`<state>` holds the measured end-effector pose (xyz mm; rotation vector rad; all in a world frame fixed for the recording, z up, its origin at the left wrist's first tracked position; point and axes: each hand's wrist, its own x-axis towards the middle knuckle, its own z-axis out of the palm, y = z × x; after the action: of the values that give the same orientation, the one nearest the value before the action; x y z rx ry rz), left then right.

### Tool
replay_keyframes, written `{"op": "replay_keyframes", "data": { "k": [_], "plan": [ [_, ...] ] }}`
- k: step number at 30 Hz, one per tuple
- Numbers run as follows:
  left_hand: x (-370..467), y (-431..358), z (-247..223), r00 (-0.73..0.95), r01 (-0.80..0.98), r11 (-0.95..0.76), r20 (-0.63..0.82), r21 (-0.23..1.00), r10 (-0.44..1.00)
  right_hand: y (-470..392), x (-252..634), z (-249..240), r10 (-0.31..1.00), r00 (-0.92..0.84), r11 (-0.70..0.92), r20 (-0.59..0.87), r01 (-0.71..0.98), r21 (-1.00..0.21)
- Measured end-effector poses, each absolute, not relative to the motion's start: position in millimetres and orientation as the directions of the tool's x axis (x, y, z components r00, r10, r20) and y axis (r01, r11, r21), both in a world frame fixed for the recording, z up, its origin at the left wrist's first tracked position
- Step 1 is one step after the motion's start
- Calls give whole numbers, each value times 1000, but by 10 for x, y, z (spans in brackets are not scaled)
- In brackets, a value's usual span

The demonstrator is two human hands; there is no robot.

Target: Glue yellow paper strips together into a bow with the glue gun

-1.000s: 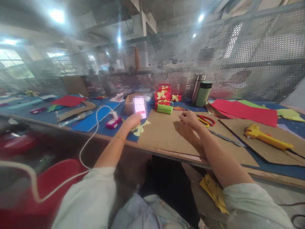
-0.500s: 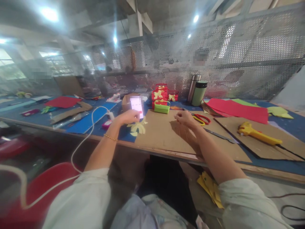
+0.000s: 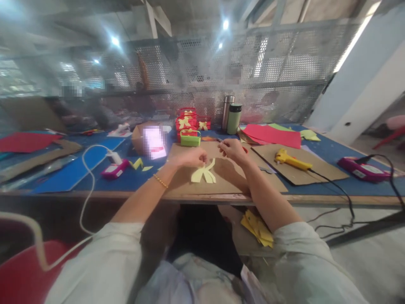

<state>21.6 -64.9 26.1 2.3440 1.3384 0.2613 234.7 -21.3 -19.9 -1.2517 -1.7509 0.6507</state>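
My left hand (image 3: 198,157) is closed, its fingertips pinching the upper part of a pale yellow paper bow (image 3: 204,175) over the brown cardboard sheet (image 3: 180,185). The bow's tails spread downward, and part of its top is hidden by the fingers. To the right, my right hand (image 3: 233,150) hovers above the cardboard with fingers curled together; whatever it may hold is too small to make out. Scissors with red handles (image 3: 245,150) lie mostly hidden behind it. Beyond both hands stands a small green box with a handle (image 3: 190,139).
Red boxes with yellow bows (image 3: 186,122) stand at the back, beside a green flask (image 3: 234,119). A yellow glue gun (image 3: 292,160) lies on cardboard at right. At left are a lit phone (image 3: 154,141), a purple power block (image 3: 114,169) and a white cable (image 3: 87,162).
The view has turned right. My left hand has brought the yellow bow from the cardboard's left edge to its middle, closer to my right hand, which stays curled.
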Motion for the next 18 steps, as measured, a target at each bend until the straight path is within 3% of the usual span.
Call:
{"op": "replay_keyframes", "data": {
  "k": [3, 7, 9, 13, 18],
  "plan": [
    [289, -665, 125, 511, 799, -478, 5, 365, 859, -331, 2500, -250, 931, -123, 351, 344, 561, -750],
    [202, -939, 71, 439, 849, -493, 265, 189, 858, -532, 2632, -353, 895, -127, 416, 428, 588, -694],
    [143, -1130, 26, 469, 847, -512, 252, 142, 846, -678, 2663, -430, 886, -136, 434, 443, 576, -693],
    [63, -1420, -220, 595, 766, -623, 191, 158, 781, -1065, 2699, -586, 858, -167, 481, 486, 595, -644],
    [-31, -1422, -598, 528, 780, -607, 363, 149, 768, -1387, 2786, -656, 787, -247, 593, 566, 557, -581]
  ]
}}
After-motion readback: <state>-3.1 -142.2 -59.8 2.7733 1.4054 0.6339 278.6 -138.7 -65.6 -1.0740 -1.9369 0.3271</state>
